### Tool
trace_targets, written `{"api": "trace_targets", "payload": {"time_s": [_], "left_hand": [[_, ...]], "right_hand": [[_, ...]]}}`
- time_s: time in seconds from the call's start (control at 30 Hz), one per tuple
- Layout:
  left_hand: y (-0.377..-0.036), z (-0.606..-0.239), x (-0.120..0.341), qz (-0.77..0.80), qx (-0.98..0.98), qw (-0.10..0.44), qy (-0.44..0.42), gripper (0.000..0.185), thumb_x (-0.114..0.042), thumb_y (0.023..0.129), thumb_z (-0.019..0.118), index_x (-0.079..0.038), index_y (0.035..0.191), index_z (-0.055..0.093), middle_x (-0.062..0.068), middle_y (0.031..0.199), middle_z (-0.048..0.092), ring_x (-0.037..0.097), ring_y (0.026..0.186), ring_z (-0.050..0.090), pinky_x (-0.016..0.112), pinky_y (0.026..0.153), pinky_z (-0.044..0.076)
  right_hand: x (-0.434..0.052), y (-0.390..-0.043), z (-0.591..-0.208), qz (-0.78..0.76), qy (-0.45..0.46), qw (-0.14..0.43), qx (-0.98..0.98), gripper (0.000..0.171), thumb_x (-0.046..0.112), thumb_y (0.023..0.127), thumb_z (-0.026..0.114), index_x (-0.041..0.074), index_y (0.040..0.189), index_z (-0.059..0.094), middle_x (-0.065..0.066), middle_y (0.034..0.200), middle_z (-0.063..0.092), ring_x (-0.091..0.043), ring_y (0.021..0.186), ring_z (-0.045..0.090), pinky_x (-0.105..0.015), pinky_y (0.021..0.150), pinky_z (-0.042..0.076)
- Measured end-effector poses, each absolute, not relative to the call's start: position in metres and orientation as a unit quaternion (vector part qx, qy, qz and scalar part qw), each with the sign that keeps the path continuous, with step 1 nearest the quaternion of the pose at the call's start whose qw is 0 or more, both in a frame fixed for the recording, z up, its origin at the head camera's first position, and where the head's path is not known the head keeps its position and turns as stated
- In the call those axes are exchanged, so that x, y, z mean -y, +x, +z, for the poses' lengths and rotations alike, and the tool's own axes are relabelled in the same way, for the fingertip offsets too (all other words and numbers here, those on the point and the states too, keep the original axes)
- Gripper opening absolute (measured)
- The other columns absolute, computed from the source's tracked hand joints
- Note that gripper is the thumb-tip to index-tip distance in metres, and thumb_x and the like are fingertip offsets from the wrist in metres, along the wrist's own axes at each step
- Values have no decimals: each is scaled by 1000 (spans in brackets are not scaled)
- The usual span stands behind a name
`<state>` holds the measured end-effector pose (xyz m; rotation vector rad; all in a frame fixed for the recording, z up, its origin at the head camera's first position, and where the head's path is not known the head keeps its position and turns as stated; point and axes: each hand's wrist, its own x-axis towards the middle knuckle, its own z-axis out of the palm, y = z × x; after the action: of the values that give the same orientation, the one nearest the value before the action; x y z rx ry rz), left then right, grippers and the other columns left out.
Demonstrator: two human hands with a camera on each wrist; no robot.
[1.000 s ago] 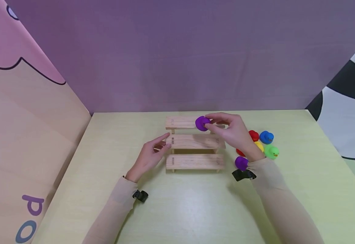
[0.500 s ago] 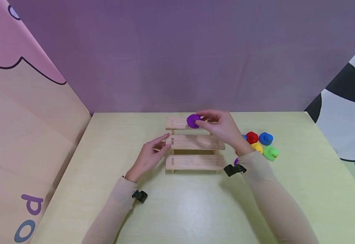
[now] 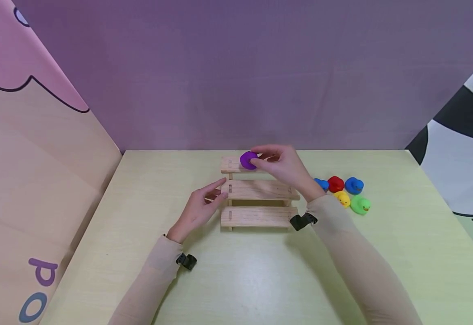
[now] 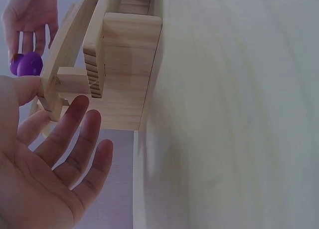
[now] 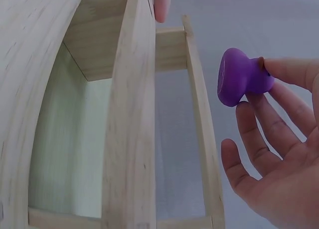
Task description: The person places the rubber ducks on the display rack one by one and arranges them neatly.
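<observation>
A three-step wooden stand (image 3: pixel 260 189) stands on the table. My right hand (image 3: pixel 287 167) pinches a purple rubber duck (image 3: pixel 248 160) by its head, between thumb and fingers, over the left part of the top step (image 3: pixel 231 164). In the right wrist view the duck's flat base (image 5: pixel 222 79) faces the top plank (image 5: pixel 199 114), with a gap between them. My left hand (image 3: pixel 197 210) pinches the left end of the middle step with thumb and index finger. Its other fingers (image 4: pixel 92 174) are spread beside the stand, as the left wrist view shows.
Right of the stand sits a group of rubber ducks: a blue one (image 3: pixel 321 183), a red one (image 3: pixel 335 184), another blue one (image 3: pixel 354 185), a yellow one (image 3: pixel 342 198) and a green one (image 3: pixel 360 205). A purple fabric wall (image 3: pixel 236 81) rises behind the table (image 3: pixel 403 253).
My right hand has carried the purple duck leftward along the top step. Its forearm now hides the red and purple ducks seen earlier near the wrist. My left hand has stayed put.
</observation>
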<state>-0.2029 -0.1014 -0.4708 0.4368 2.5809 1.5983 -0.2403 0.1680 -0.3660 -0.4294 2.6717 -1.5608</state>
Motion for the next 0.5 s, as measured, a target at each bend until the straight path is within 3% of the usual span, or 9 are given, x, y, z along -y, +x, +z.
{"api": "trace_targets", "payload": {"time_s": [0.5], "left_hand": [[-203, -474, 98, 516, -842, 33, 153, 51, -38, 109, 63, -25, 158, 55, 6, 125, 77, 23, 107, 70, 36, 86, 58]], "right_hand": [[-152, -254, -373, -489, -122, 14, -863, 35, 26, 98, 78, 15, 132, 77, -9, 122, 79, -27, 103, 74, -33, 86, 61]]}}
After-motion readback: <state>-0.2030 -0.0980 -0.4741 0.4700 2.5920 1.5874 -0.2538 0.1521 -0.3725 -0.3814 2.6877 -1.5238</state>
